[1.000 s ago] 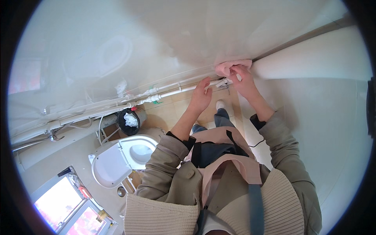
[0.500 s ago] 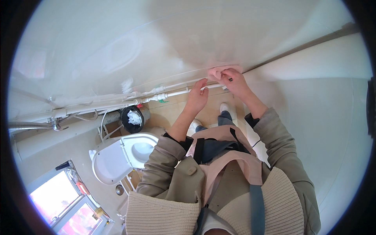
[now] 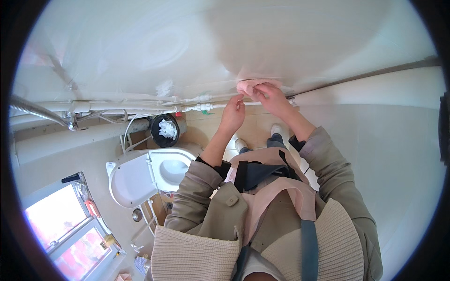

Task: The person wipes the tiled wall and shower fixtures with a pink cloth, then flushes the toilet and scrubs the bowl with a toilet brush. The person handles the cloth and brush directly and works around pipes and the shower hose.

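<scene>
A pink cloth [image 3: 246,86] lies bunched against the glossy pale wall [image 3: 300,42] in front of me, just above a thin white pipe [image 3: 222,105]. My right hand [image 3: 273,99] is closed on the cloth, fingers bent and pressing it to the wall. Just below the cloth's left end is my left hand [image 3: 232,114], its fingers loosely curled and the thumb a little apart. Its fingertips come close to the cloth's lower edge; whether they touch it is hard to see.
White pipes and valves [image 3: 204,107] run along the wall. A thick white pipe [image 3: 370,85] is at the right. To the left are a black-lined bin [image 3: 164,136] with crumpled white waste, a toilet with its lid up [image 3: 131,184], a flexible metal hose [image 3: 37,110] and a window [image 3: 56,213].
Both hands and the cloth have shifted slightly left along the wall. My left hand has come closer to the cloth. The view has turned a little.
</scene>
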Motion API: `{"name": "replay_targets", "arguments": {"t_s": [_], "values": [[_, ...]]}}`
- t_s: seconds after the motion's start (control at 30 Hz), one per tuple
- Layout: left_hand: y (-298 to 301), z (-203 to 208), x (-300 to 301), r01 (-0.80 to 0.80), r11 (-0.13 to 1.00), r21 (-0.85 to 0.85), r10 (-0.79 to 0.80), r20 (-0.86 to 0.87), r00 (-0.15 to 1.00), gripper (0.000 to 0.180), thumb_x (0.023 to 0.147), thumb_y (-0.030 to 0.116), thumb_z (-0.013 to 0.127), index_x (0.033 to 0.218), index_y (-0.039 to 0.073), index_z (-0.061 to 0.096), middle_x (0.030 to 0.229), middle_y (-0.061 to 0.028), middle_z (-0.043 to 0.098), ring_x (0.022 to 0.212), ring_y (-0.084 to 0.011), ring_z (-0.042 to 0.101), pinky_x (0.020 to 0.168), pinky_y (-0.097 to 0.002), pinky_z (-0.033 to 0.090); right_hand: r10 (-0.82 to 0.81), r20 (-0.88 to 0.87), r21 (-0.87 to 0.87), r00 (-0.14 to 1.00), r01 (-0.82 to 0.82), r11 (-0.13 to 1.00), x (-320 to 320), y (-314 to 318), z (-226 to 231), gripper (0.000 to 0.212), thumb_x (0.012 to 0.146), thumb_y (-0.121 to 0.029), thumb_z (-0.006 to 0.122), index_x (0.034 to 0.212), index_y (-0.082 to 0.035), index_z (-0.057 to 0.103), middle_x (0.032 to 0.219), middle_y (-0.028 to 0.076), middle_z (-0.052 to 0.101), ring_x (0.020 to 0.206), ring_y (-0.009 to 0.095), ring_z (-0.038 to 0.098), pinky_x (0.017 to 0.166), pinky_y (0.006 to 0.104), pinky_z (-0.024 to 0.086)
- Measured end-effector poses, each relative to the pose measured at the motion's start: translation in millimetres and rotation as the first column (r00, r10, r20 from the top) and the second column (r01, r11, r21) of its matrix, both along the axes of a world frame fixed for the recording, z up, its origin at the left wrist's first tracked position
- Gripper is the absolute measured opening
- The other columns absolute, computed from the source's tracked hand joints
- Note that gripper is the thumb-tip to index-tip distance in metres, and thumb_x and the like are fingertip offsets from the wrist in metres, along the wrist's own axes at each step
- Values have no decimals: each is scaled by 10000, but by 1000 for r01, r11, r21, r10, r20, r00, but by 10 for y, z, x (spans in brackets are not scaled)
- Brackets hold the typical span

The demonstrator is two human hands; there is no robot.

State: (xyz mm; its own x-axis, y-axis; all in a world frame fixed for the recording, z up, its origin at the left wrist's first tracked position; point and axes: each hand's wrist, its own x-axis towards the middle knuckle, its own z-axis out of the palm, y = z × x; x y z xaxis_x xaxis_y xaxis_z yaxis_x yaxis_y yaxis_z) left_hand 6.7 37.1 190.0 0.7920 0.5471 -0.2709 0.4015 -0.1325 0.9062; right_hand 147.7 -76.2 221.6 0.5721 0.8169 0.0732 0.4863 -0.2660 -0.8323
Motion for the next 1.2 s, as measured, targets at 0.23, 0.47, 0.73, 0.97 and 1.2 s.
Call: {"name": "replay_targets", "arguments": {"t_s": [0.23, 0.47, 0.73, 0.97, 1.2], "values": [[197, -66, -317, -91, 996, 17, 91, -7, 996, 321, 928, 80, 484, 1241, 15, 507, 1057, -159, 647, 935, -194, 617, 823, -306, 489, 56, -76, 82, 996, -50, 995, -254, 324, 248, 285, 825, -96, 569, 1094, -18, 624, 1095, 154, 623, 995, 306, 603, 863, 383, 486], [386, 21, -541, -179, 983, -28, 179, 2, 984, 292, 916, 75, 483, 1192, -7, 529, 1063, -208, 625, 934, -276, 636, 792, -362, 507, 170, -28, 103, 985, -166, 981, -564, 765, 207, 324, 820, -76, 553, 1133, -10, 604, 1158, 178, 598, 1066, 319, 573, 922, 396, 454], [571, -152, -895, -263, 964, 34, 264, -42, 964, 284, 908, 103, 506, 1179, 29, 541, 998, -198, 633, 892, -277, 634, 781, -355, 502, 281, 41, -25, 959, -280, 960, -731, 1137, -35, 338, 818, -93, 552, 1146, -23, 595, 1166, 182, 590, 1077, 342, 554, 926, 393, 449], [725, -53, -987, -296, 954, -51, 299, 51, 953, 292, 913, 64, 496, 1196, -7, 516, 1071, -195, 604, 941, -250, 624, 783, -330, 505, 345, 10, 239, 938, -338, 910, -943, 1444, 317, 380, 820, -105, 552, 1194, -39, 575, 1182, 168, 583, 1100, 329, 544, 928, 383, 445], [798, 164, -937, -305, 952, 20, 301, 99, 948, 313, 944, 82, 475, 1246, 2, 497, 1095, -152, 626, 1006, -181, 606, 798, -286, 479, 253, -35, -62, 967, -255, 965, -848, 1266, 62, 384, 826, -94, 563, 1203, -26, 575, 1193, 153, 580, 1085, 296, 564, 932, 360, 451]]}}
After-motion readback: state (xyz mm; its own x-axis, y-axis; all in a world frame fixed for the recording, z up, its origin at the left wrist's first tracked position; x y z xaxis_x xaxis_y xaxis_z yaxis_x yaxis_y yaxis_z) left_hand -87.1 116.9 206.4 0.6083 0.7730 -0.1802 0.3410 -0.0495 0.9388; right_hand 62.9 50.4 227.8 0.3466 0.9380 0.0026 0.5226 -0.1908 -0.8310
